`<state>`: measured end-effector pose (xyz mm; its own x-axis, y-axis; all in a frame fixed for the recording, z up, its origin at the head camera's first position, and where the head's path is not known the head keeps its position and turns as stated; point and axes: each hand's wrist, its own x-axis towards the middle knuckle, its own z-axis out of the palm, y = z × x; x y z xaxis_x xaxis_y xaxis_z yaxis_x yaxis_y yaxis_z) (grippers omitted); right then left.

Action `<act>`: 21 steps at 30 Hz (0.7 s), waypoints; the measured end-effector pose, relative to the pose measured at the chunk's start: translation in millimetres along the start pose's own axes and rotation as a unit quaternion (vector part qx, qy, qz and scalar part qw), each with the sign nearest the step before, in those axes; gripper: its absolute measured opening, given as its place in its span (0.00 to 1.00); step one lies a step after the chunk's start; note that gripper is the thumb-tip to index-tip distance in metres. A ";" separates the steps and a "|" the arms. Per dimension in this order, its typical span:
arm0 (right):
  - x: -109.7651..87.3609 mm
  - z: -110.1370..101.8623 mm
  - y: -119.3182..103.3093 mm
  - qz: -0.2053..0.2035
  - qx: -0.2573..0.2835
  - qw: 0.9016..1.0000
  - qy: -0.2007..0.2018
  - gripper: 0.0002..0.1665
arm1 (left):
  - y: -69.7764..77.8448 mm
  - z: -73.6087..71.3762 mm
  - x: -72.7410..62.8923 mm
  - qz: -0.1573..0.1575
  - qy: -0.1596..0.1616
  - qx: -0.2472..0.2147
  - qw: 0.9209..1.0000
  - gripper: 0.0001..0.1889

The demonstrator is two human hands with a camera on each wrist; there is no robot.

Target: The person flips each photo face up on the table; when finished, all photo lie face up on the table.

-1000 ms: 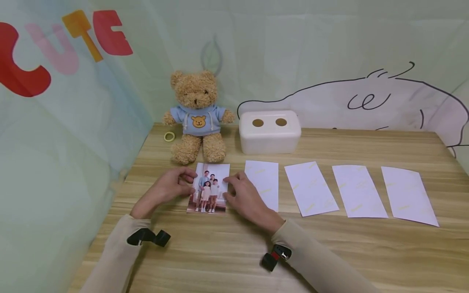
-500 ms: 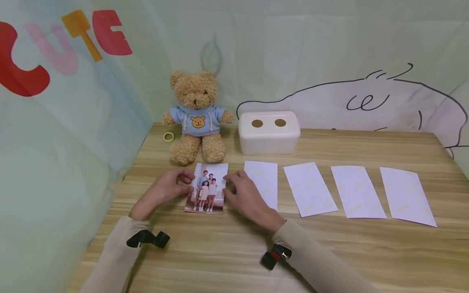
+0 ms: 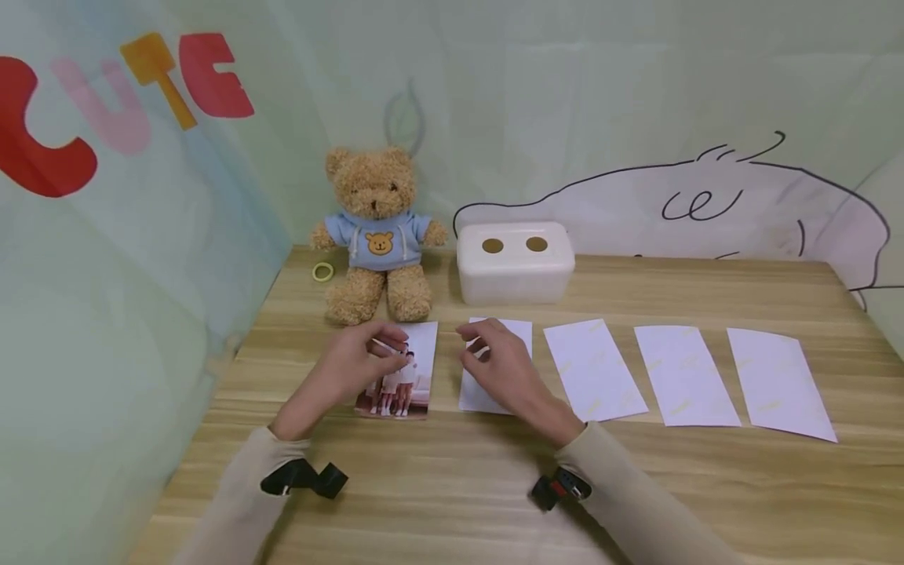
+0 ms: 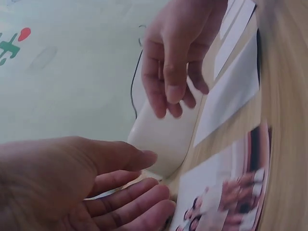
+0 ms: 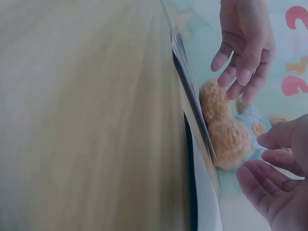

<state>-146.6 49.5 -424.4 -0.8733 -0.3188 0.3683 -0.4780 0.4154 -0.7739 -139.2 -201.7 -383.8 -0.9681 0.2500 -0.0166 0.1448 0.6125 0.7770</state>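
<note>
A family photo (image 3: 415, 388) lies face up on the wooden table at the left end of a row. My left hand (image 3: 346, 373) hovers over the photo's left part, fingers loosely bent and holding nothing. Above the nearest white sheet (image 3: 479, 399) floats my right hand (image 3: 504, 373), also with nothing in its relaxed fingers. In the left wrist view the photo (image 4: 224, 202) lies flat below both hands, and the gap under the fingers shows. Three more white sheets with faint yellow marks, among them a slanted one (image 3: 596, 369), continue the row to the right.
Behind the photo sits a teddy bear (image 3: 377, 235) in a blue hoodie. A white box (image 3: 515, 275) with two round holes stands beside it. A small yellow-green ring (image 3: 322, 271) lies left of the bear. Printed cloth (image 3: 565, 102) hangs behind the table.
Both hands have left the photo's edges and lifted. They have shifted right, the left hand now above the photo and the right above the first white sheet. The photo moved slightly left earlier.
</note>
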 end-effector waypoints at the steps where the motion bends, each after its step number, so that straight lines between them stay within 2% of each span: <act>1: -0.3 -2.7 1.7 0.003 0.001 1.000 0.001 0.17 | 2.3 3.6 1.6 0.005 -0.002 -0.003 1.000 0.14; 8: -2.5 -25.2 9.8 0.039 -0.005 0.999 -0.016 0.18 | 16.1 21.4 13.2 0.043 -0.014 -0.035 0.998 0.18; 16: -7.4 -45.2 22.7 0.055 -0.002 0.998 -0.009 0.19 | 21.2 37.0 20.3 0.061 -0.010 -0.054 0.997 0.21; 21: -11.1 -55.0 30.2 0.078 -0.006 0.997 -0.002 0.19 | 23.0 47.8 23.4 0.068 -0.018 -0.061 0.996 0.21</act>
<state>-156.5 112.4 -423.5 -0.9365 -0.2537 0.2419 -0.3380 0.4700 -0.8154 -148.7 -145.9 -396.4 -0.9328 0.3528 0.0739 0.2471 0.4766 0.8437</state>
